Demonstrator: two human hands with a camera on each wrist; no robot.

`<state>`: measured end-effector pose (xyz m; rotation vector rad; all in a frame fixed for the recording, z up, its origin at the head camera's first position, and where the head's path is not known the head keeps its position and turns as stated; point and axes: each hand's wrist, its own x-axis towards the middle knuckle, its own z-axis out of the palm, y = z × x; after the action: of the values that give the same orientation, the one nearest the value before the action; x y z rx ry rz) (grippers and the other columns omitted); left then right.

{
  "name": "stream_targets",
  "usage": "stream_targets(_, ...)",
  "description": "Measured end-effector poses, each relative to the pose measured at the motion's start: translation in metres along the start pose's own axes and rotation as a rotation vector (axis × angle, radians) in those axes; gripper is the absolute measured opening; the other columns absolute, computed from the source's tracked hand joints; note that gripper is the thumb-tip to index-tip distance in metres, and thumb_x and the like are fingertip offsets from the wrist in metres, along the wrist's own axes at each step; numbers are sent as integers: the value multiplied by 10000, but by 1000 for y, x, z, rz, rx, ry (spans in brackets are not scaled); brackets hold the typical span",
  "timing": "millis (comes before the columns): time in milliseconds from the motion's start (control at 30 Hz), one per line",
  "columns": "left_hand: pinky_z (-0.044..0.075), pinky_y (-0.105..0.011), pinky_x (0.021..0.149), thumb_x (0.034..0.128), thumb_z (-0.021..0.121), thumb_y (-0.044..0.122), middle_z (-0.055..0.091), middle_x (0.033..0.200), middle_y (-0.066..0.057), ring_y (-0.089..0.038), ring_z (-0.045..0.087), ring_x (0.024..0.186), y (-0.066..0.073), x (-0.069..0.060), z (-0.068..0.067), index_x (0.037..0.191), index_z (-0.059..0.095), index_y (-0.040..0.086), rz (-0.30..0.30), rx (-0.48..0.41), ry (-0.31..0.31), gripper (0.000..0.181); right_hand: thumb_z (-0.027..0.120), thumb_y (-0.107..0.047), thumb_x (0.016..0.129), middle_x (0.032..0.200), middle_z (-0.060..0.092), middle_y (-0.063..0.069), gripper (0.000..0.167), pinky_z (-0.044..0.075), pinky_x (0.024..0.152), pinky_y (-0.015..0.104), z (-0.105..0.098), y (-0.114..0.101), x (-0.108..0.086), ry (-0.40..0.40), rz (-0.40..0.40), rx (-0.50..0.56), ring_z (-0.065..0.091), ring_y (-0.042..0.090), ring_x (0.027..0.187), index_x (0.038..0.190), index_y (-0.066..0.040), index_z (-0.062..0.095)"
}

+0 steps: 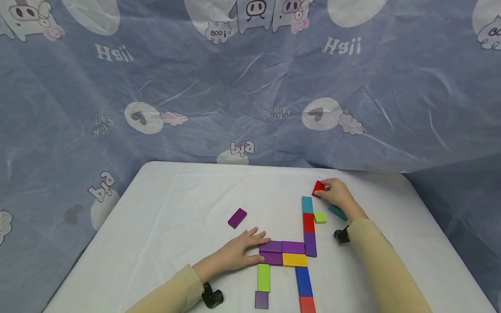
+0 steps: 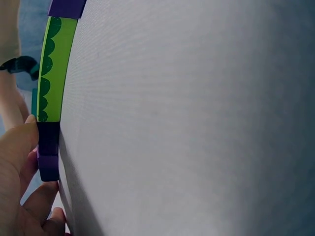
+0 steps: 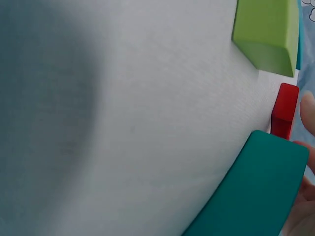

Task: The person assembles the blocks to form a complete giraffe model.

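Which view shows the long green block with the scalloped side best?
The left wrist view: the long green block appears close up, scalloped side visible. The head view shows mainly its top, smaller; the right wrist view doesn't show it.

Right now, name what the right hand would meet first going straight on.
Past the red block it pinches, the right hand looks free until the far table edge; depth is unclear.

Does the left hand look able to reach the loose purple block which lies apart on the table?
Probably yes: the loose purple block lies near the left hand, and nothing visible stands between them on the white table. The hand would likely first leave the adjoining purple blocks it touches.
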<state>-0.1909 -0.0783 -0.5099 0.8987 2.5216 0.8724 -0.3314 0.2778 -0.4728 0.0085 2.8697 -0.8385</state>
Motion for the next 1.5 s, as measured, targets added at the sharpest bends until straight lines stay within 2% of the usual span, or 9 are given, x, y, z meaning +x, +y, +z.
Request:
stream_targets(167, 181, -458, 1239, 946, 640, 400, 394, 1560, 58, -226, 233, 1515, -1, 0, 1, 1451, 500, 292, 6, 7, 5, 536, 619, -201, 967, 1433, 408, 329, 565, 447, 1055, 564, 3, -3, -2, 20, 90, 37, 454, 460, 1242, 1429, 69, 436)
stream_targets(267, 183, -456, 1239, 946, 638, 406, 396, 1560, 58, -228, 237, 1514, -1, 0, 2, 1452, 499, 294, 7, 13, 5, 536, 610, -185, 972, 1460, 394, 323, 558, 395, 1099, 573, 8, -6, 0, 23, 109, 47, 408, 466, 1306, 1439, 62, 428)
stream_targets(367, 180, -450, 1241, 945, 639, 406, 397, 1559, 60, -224, 235, 1515, -1, 0, 2, 1451, 499, 297, 6, 14, 3, 536, 602, -171, 974, 1473, 391, 315, 552, 368, 1119, 574, 13, -9, 1, 21, 90, 50, 380, 465, 1343, 1444, 58, 423)
stream_targets(567, 183, -448, 1240, 943, 643, 406, 400, 1558, 59, -225, 236, 1514, -1, 0, 3, 1452, 499, 299, 5, 18, 1, 540, 587, -163, 981, 1468, 407, 311, 526, 394, 1096, 574, 18, -14, 1, 2, -5, 26, 425, 468, 1321, 1432, 64, 439)
stream_targets(733, 181, -442, 1241, 944, 644, 399, 401, 1558, 56, -220, 233, 1515, 0, -1, 2, 1453, 499, 290, 10, 11, 3, 540, 579, -169, 987, 1475, 418, 294, 513, 386, 1103, 572, 20, -16, 1, -1, -53, 7, 442, 460, 1319, 1432, 52, 448)
stream_targets(933, 182, -439, 1241, 943, 645, 400, 401, 1557, 56, -218, 234, 1515, -1, -1, 2, 1452, 500, 287, 10, 9, 5, 541, 565, -156, 996, 1489, 424, 261, 494, 425, 1076, 556, 22, -19, -1, -15, -59, 1, 514, 434, 1254, 1444, 18, 452)
stream_targets(1500, 181, -442, 1241, 942, 648, 397, 400, 1557, 51, -218, 223, 1518, -2, 0, 1, 1450, 505, 279, 21, 5, 6, 541, 555, -173, 1000, 1504, 415, 246, 507, 412, 1091, 554, 21, -23, -1, -46, -29, -6, 491, 418, 1278, 1469, -26, 435)
